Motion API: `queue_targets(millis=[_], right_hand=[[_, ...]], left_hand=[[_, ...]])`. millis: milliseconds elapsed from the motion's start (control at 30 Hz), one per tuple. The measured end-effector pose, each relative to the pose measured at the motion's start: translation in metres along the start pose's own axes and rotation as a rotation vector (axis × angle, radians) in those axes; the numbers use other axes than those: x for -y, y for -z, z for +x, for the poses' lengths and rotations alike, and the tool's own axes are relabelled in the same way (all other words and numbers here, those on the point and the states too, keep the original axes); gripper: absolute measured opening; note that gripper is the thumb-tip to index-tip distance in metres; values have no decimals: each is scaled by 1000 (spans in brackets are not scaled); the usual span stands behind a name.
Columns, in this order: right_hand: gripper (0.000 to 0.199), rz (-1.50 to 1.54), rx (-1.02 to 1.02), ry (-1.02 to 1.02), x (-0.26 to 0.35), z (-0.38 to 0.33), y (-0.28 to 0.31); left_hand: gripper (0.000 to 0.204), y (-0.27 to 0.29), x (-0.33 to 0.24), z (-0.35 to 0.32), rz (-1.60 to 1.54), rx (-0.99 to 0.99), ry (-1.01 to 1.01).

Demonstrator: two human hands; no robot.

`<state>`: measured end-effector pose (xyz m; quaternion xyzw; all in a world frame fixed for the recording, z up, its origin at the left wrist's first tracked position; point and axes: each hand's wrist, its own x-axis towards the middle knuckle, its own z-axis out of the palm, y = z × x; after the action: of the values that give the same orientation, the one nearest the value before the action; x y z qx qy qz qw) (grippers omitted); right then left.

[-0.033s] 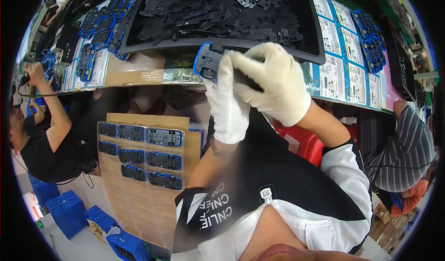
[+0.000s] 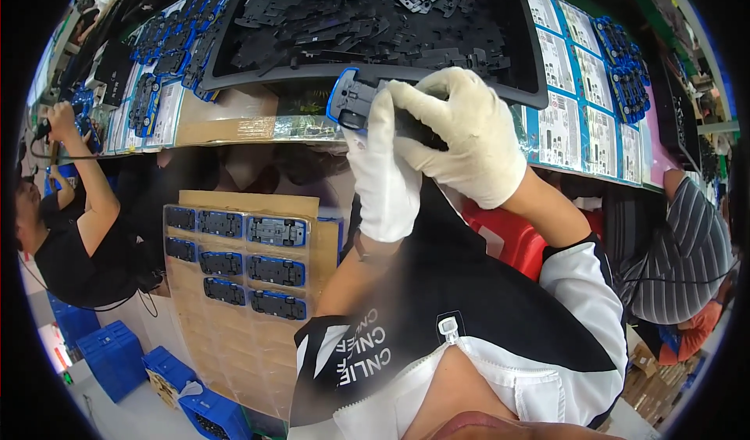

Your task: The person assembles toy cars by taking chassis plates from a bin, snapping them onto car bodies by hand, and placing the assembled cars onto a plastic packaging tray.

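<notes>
Both my hands wear white gloves and hold one blue toy car (image 2: 353,102), its black underside turned up, just off the front edge of the black tray (image 2: 312,73). My left hand (image 2: 383,170) wraps round it from below, its thumb along the underside. With fingers and thumb, my right hand (image 2: 467,139) grips the car's right end and covers most of it. Heaped in the tray are many loose black chassis plates (image 2: 351,18). Whether those fingers also press a loose part is hidden.
To my left, a clear blister tray (image 2: 226,330) on cardboard bears several upturned cars (image 2: 277,271). More blue cars (image 2: 168,41) crowd the bench's left; others (image 2: 625,73) stand beyond printed sheets (image 2: 558,57) at right. Co-workers (image 2: 78,213) sit both sides. Blue bins (image 2: 113,358) stand lower left.
My right hand has shifted very slightly on the car, and the car's left end has tilted a little. My left hand keeps its place.
</notes>
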<state>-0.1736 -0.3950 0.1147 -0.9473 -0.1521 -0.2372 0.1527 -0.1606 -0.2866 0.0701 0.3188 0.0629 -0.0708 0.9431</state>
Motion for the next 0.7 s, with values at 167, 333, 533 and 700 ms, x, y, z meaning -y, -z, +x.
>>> queue_targets(millis=[167, 333, 533, 700], right_hand=[[39, -5, -3, -19, 1, -3, -6], [43, 130, -67, -57, -10, 0, -6], [50, 350, -266, -41, -22, -10, 10], [61, 257, -71, -50, -5, -26, 2]], left_hand=[[35, -2, 4, 3, 50, -65, 35], [40, 5, 7, 7, 51, -8, -119], [40, 6, -13, 6, 163, -37, -24], [37, 7, -13, 5, 27, -80, 8]])
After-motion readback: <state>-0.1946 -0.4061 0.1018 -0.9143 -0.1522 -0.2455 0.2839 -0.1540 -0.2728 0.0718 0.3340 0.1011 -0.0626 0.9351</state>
